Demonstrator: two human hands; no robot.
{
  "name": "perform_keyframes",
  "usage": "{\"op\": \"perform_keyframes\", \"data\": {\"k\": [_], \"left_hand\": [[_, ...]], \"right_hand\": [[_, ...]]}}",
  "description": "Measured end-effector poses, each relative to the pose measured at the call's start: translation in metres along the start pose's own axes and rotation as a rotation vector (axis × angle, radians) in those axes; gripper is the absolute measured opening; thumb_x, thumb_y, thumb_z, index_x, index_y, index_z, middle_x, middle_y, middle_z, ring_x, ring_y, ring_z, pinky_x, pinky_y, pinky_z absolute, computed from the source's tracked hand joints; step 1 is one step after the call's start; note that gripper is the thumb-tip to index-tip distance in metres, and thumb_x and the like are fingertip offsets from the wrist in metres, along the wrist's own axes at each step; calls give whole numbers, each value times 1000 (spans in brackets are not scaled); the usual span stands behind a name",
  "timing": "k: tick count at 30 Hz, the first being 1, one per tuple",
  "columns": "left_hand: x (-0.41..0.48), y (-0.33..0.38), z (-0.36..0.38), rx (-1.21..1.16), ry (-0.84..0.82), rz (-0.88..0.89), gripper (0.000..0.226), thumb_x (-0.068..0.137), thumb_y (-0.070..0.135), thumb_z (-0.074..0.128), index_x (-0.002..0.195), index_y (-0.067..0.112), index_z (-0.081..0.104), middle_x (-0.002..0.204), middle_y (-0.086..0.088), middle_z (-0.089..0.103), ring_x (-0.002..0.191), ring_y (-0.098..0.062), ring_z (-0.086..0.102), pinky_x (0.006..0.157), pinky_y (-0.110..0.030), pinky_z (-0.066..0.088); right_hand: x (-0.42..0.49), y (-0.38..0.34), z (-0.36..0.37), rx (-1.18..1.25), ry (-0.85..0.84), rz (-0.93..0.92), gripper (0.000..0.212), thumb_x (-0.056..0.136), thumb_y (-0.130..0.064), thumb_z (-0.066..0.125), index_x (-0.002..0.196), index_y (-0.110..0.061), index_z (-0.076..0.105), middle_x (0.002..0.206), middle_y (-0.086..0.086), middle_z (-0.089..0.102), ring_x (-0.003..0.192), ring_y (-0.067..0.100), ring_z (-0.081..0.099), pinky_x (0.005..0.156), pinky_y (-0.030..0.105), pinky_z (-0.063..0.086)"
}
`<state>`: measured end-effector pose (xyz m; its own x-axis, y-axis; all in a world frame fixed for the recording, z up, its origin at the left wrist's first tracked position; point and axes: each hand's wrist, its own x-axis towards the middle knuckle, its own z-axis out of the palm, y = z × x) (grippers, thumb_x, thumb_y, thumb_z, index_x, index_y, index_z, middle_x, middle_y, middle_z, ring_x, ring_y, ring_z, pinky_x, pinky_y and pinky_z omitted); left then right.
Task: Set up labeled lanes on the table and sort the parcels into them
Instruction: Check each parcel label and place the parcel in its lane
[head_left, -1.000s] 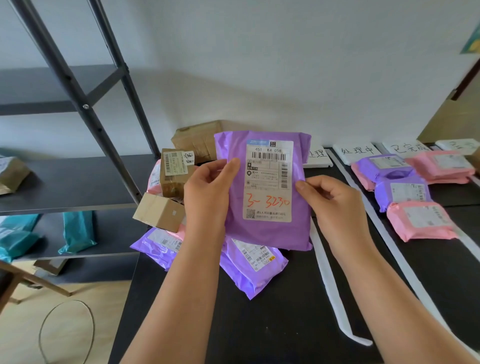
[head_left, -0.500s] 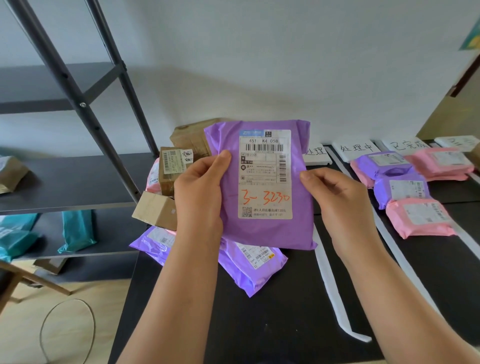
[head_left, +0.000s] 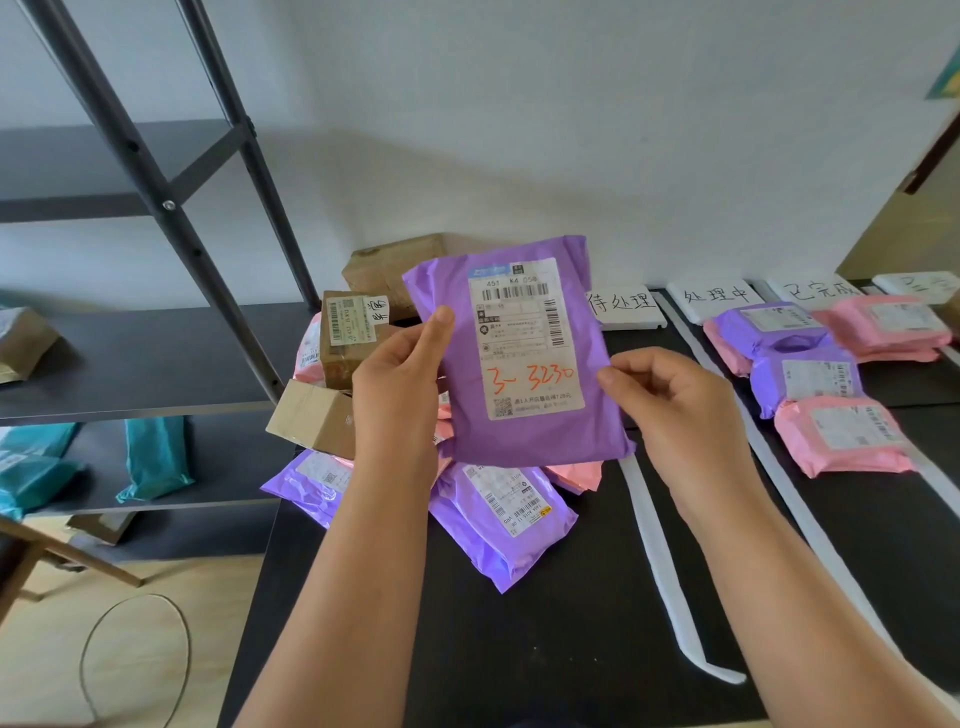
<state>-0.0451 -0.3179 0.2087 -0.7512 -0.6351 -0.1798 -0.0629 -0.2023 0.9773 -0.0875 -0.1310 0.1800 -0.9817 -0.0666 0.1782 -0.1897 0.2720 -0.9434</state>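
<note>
I hold a purple parcel (head_left: 540, 436) upright above the black table (head_left: 545, 649), label facing me with orange handwriting. My left hand (head_left: 400, 384) grips its left edge, thumb on the front. My right hand (head_left: 670, 400) pinches its right edge. Under it lies an unsorted pile: purple mailers (head_left: 498, 519), pink mailers and cardboard boxes (head_left: 348, 332). White tape strips (head_left: 654, 545) divide the table into lanes. White label cards (head_left: 623, 304) with handwriting stand at the far edge. Sorted purple and pink parcels (head_left: 836, 431) lie in the lanes on the right.
A dark metal shelf rack (head_left: 156, 364) stands left of the table, holding teal mailers (head_left: 150, 457) and a brown parcel. A cable loop (head_left: 130, 660) lies on the wooden floor. A white wall is right behind the table.
The purple parcel has tilted slightly, its top leaning left, and shifted a little right in my hands, uncovering the leftmost label card. Both hands keep their grip.
</note>
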Motion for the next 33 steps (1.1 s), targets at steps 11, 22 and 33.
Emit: {"op": "perform_keyframes", "data": {"k": [11,22,33], "left_hand": [[-4,-4,0,89,-173,-13,19,88,22,72,95,4,77,91,-9,74,57,-2,59,48,-13,46],[-6,2,-1,137,-182,81,13,91,13,68,95,3,75,64,9,67,46,4,55,42,-9,41],[3,-35,7,653,-366,322,7,91,15,65,87,16,71,76,7,68,68,-7,58,59,-21,42]], "right_hand": [[-1,-3,0,-7,158,-61,20,92,-18,67,80,-34,66,76,-23,67,68,-5,60,62,7,44],[-1,0,-2,-52,114,-14,15,91,-19,69,82,-31,66,75,-20,67,68,-5,61,64,15,47],[-16,6,-20,-356,221,-23,34,95,-22,64,127,-30,59,104,-19,58,96,-2,57,73,6,37]]}}
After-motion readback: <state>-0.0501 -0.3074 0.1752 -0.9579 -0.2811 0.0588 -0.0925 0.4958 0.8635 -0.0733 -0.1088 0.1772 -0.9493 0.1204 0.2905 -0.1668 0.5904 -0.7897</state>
